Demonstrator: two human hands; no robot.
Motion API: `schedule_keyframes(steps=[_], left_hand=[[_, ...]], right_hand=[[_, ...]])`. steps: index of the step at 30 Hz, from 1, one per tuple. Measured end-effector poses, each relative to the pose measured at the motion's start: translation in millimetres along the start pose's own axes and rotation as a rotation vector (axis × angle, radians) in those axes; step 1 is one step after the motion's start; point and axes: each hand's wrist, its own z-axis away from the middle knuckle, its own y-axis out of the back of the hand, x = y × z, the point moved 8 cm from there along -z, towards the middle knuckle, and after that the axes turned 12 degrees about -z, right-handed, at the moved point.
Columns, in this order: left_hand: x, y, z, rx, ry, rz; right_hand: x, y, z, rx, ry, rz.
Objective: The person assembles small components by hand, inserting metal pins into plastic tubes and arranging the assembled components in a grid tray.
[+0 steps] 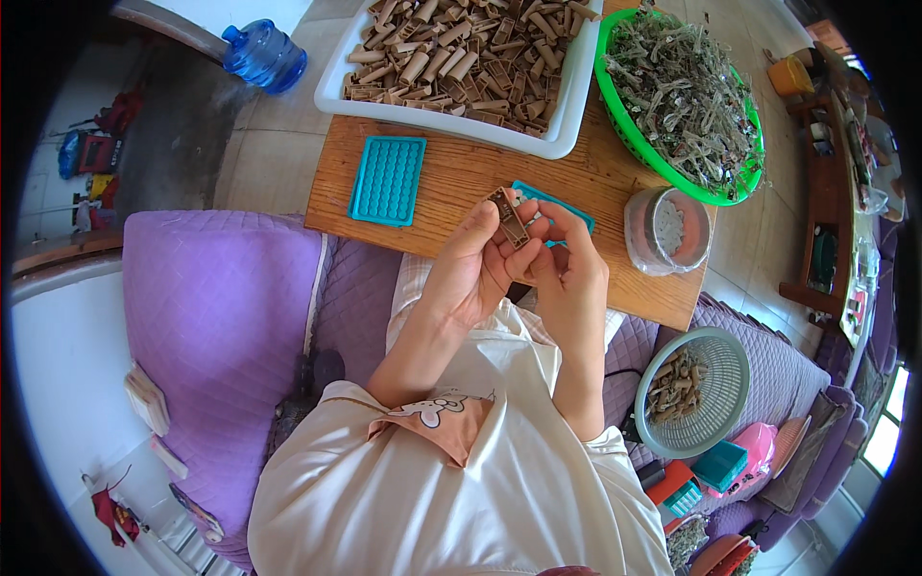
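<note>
Over the wooden table, my left hand (453,274) is closed around a small brown open plastic casing (510,219), hollow side showing, with its thumb along one edge. My right hand (574,274) is beside it, fingers bent and pressed together close to the casing. Between those right fingers, what is held is too small to make out. Behind my hands a teal tray (555,204) is partly covered. Another teal tray (389,180), with rows of round cups, lies to the left on the table.
On the table (451,213), a white bin (331,86) of brown casings stands at the back, and a green basket (615,125) of clear-and-metal parts overhangs the right. A tub (648,254) with white pieces sits below it. A grey colander (735,360) rests on the purple sofa (221,288).
</note>
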Motion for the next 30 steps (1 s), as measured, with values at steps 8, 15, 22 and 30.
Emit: schedule_keyframes(steps=[8,15,22,30], left_hand=[[18,-9,5,0.023,-0.291,-0.442],[16,-3,13,0.036,-0.489,-0.799],[4,38,29,0.199,-0.432,-0.979],[15,73,29,0.227,-0.112,-0.789]], right_hand=[[8,-3,-8,-0.006,0.057,-0.425],[20,-10,-7,-0.011,-0.021,-0.276],[58,-24,-3,-0.297,-0.163,-0.068],[95,9,-46,-0.282,-0.129,0.137]])
